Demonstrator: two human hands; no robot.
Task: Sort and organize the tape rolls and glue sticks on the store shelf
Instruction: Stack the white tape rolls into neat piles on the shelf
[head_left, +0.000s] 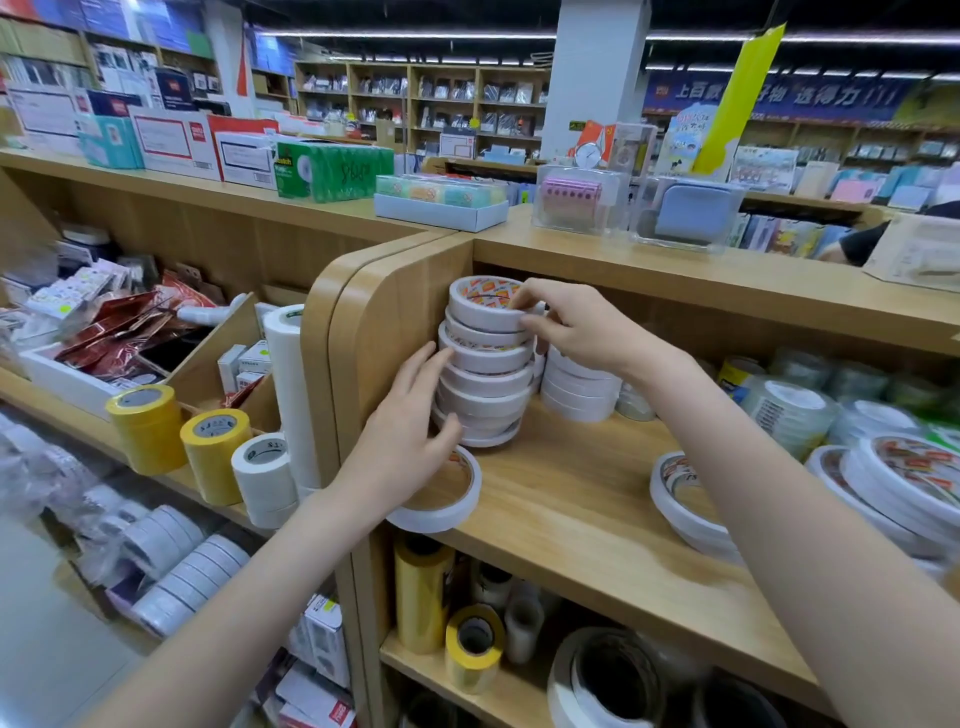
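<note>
Tape stack (485, 364) upright, slightly leaning

Both bare forearms reach forward and upward, converging toward each other. The left hand (410, 415) is set lower, its back facing up, its fingers straight and spread slightly, the fingertips pressing sideways against the stack of tape rolls (483, 374) just right of it. The right hand (576, 325) sits higher and a little farther forward, wrist bent downward, its fingers curled and pinching the top roll (480, 306) of that same stack, thumb below and fingertips on the upper rim. The two hands are near each other but apart.
</note>
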